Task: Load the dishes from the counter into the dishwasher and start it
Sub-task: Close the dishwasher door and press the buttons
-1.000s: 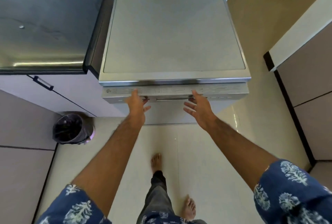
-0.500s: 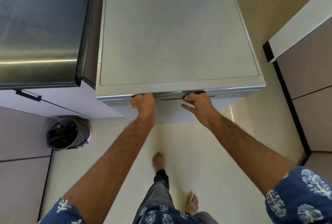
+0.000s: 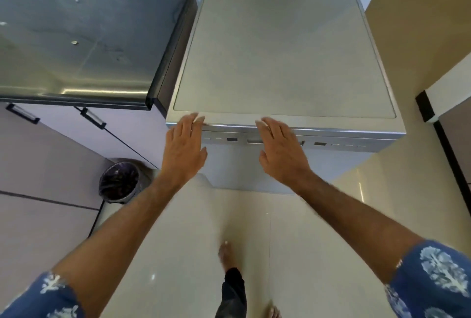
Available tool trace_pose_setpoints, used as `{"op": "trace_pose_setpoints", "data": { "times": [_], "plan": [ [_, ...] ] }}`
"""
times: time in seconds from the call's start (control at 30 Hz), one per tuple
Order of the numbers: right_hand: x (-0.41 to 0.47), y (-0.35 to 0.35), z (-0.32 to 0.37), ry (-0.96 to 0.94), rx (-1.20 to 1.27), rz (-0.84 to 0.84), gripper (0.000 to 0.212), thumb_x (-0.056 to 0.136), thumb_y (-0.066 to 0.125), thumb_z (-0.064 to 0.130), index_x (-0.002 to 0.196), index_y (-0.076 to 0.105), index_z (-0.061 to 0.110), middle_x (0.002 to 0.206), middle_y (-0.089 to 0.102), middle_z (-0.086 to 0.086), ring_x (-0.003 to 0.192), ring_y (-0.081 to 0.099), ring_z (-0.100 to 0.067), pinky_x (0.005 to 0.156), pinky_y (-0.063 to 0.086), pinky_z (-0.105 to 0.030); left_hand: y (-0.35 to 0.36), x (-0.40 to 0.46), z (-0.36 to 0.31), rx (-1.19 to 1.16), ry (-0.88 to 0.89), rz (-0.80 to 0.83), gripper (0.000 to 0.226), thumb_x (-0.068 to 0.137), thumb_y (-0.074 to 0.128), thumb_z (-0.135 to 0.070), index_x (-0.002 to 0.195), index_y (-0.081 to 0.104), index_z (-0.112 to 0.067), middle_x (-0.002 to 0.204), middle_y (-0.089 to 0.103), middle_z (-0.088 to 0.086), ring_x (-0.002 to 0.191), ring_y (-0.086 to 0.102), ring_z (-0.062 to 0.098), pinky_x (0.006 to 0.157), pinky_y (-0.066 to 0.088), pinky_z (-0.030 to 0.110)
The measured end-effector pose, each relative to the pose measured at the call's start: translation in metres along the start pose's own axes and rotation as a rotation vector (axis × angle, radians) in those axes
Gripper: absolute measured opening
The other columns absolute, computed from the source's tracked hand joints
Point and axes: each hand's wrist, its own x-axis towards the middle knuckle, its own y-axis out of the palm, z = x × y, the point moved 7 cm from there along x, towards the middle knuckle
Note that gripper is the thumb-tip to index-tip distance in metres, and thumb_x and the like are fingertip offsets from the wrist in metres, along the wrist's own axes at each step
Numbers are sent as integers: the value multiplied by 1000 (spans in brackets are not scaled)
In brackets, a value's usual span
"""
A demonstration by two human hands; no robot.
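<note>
A silver freestanding dishwasher (image 3: pixel 283 57) stands in front of me with its door closed and a flat bare top. Its control strip (image 3: pixel 331 143) with small buttons runs along the door's upper edge. My left hand (image 3: pixel 184 145) is spread flat in front of the strip's left end, fingertips at the top's front edge. My right hand (image 3: pixel 279 147) is also flat with straight fingers, covering the door handle recess in the middle. Neither hand holds anything. No dishes are in view.
A dark polished counter (image 3: pixel 84 47) adjoins the dishwasher on the left, with pale cabinet doors (image 3: pixel 76 134) below. A small bin lined with a dark bag (image 3: pixel 119 181) stands on the floor at left. A cabinet (image 3: pixel 456 103) juts in at right. My bare feet are on beige tiles.
Both hands gripped the handle area half a second ago; now the fingers are straightened and both hands lie flat at the door's top edge. The view has pulled back slightly.
</note>
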Motion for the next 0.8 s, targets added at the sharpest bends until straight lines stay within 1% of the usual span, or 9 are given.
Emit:
{"op": "trace_pose_setpoints", "data": {
  "times": [0.07, 0.13, 0.17, 0.23, 0.3, 0.43, 0.53, 0.63, 0.8],
  "plan": [
    [13, 4, -1, -42, -147, -40, 84, 78, 65, 25, 153, 30, 7, 154, 35, -10, 136, 37, -32, 116, 31, -45, 14, 8, 12, 134, 29, 69, 101, 83, 74, -38, 157, 11, -12, 165, 7, 11, 153, 7, 32, 121, 17, 56],
    [26, 19, -4, -38, -227, -13, 96, 82, 68, 40, 156, 19, 5, 159, 28, -12, 144, 30, -32, 121, 20, -48, 34, 13, 21, 190, 49, 105, 113, 81, 77, -43, 158, -1, -13, 166, -2, 12, 153, -3, 32, 122, 8, 57],
    [29, 28, -4, -34, -274, -7, 103, 81, 68, 49, 157, 14, 5, 161, 23, -13, 147, 25, -32, 122, 15, -50, 39, 13, 22, 207, 65, 68, 116, 80, 78, -44, 158, -2, -11, 166, -2, 12, 153, -4, 32, 122, 7, 57],
    [32, 45, -3, -23, -368, -56, 111, 80, 65, 61, 157, 9, 4, 163, 16, -15, 150, 18, -33, 122, 11, -53, 47, 13, 23, 227, 95, -40, 117, 77, 79, -46, 159, 3, -9, 166, 2, 14, 154, -2, 33, 122, 8, 59],
    [32, 58, -5, -19, -406, -162, 112, 80, 60, 67, 157, 8, 5, 164, 15, -16, 151, 16, -34, 122, 9, -54, 60, 14, 28, 231, 121, -147, 115, 76, 78, -50, 158, 9, -9, 166, 8, 15, 154, 3, 33, 121, 7, 60],
    [34, 71, -10, -32, -497, -373, 107, 84, 50, 74, 158, 9, 8, 162, 24, -14, 148, 21, -33, 120, 8, -51, 76, 19, 36, 182, 179, -419, 104, 77, 72, -60, 154, 21, -11, 160, 27, 15, 149, 21, 34, 120, 9, 62],
    [37, 71, -12, -72, -515, -510, 102, 84, 49, 74, 157, 19, 9, 157, 35, -12, 144, 30, -31, 118, 16, -51, 84, 27, 40, 122, 200, -595, 96, 79, 66, -65, 149, 29, -12, 153, 37, 15, 144, 32, 34, 119, 12, 63],
    [35, 73, -15, -150, -500, -679, 98, 84, 53, 72, 154, 31, 7, 151, 44, -13, 139, 36, -31, 115, 27, -53, 89, 31, 44, 70, 261, -761, 92, 80, 62, -67, 149, 34, -12, 151, 39, 13, 142, 35, 32, 118, 13, 62],
    [33, 77, -12, -219, -510, -878, 94, 85, 53, 70, 150, 37, 4, 146, 48, -15, 132, 44, -34, 112, 29, -54, 90, 29, 44, 27, 362, -941, 76, 88, 45, -55, 147, 43, -7, 144, 46, 14, 140, 38, 30, 118, 12, 62]
  ]
}}
